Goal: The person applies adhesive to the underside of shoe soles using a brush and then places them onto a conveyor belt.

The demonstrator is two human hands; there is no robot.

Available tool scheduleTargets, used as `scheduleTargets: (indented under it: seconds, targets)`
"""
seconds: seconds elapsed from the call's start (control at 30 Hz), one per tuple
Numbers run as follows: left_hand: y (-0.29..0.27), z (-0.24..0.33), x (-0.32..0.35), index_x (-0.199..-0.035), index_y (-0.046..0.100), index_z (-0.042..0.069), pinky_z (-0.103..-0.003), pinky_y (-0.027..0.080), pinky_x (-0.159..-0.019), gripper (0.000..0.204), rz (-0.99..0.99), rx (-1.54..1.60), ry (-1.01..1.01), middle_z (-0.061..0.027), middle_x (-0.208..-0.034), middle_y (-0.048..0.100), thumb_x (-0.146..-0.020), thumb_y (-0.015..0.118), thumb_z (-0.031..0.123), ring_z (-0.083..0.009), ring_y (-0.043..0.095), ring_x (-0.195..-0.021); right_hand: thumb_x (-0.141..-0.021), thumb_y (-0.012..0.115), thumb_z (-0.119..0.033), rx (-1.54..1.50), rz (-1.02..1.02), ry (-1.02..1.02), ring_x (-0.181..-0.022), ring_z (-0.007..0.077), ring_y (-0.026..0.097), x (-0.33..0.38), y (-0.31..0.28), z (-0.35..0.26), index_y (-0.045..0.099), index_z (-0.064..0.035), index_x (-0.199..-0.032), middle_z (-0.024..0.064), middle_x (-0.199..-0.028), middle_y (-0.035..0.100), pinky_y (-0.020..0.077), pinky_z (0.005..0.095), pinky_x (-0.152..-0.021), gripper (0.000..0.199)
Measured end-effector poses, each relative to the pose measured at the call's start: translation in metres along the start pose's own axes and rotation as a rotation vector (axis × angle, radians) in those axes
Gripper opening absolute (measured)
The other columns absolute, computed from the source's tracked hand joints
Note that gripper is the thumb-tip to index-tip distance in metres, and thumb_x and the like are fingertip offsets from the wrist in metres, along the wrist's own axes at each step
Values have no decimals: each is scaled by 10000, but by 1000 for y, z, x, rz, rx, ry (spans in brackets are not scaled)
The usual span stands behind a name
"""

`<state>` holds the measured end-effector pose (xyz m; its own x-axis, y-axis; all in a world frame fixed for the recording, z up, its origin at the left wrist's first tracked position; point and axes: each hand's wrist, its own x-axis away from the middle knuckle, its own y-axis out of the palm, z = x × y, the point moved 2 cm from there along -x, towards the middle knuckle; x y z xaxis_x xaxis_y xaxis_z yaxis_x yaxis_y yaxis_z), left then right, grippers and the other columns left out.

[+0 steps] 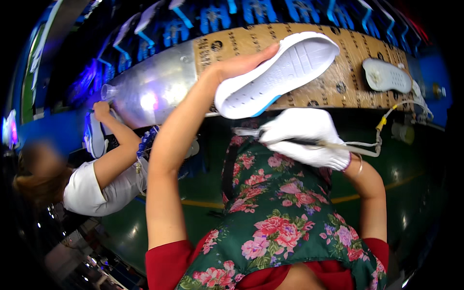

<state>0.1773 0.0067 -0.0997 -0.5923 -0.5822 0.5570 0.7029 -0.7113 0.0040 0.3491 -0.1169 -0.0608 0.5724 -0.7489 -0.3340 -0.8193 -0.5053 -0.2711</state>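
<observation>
My bare left hand [246,64] holds up a white shoe sole [285,72] over the bench. Its hollow inner side faces me, with small holes toward the lower-left end and a blue patch along the lower edge. Most of the fingers are hidden behind the sole. My right hand [304,135], in a white knitted glove, is closed round a thin brush-like tool [247,132] just below the sole, apart from it. The tool's pale tip points left, and a clear hose [362,147] joins its back end.
The bench has brown printed cardboard [348,89] under clear film and a shiny metal part [164,72] at left. Another pale sole [388,76] lies at right, near a yellow hose fitting [382,122]. Blue racks [212,17] line the back. A co-worker [104,188] at left holds a shoe sole.
</observation>
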Motion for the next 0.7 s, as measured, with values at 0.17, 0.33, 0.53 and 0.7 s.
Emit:
scheduleTargets:
  seconds: [0.17,0.33,0.53,0.7]
  targets:
    - [8,-46,-11,-1454,496,58,-400,573,-949,656,-283,1001,331,-178,-1329,619,-1044,360,552,-273,656,-1145,-871,724,17,-207,529,378,-719,77,639,6,-33,-3,749,34,-1034,65,-952,702,474,190,-584,166]
    - [51,-62,-7,-1445,445,-11,-478,499,-1072,457,-35,898,449,-213,-1340,598,-1076,423,257,-332,614,-1221,-834,745,-11,264,446,80,-841,190,692,-12,-53,3,760,21,-1018,116,-963,736,540,298,-764,188]
    - [55,-94,3,-1450,386,-64,-582,575,-925,618,-464,1237,352,-346,-1288,569,-1044,460,395,-488,640,-1107,-816,765,-10,242,297,4,-868,219,726,-7,-50,-8,760,-12,-981,116,-934,752,561,329,-776,165]
    - [72,-65,41,-1559,313,76,-547,554,-986,799,-291,1531,546,-242,-1463,490,-995,420,632,-473,620,-1162,-787,775,9,344,305,-112,-836,264,726,6,-38,-16,754,-36,-991,135,-962,753,561,343,-753,210]
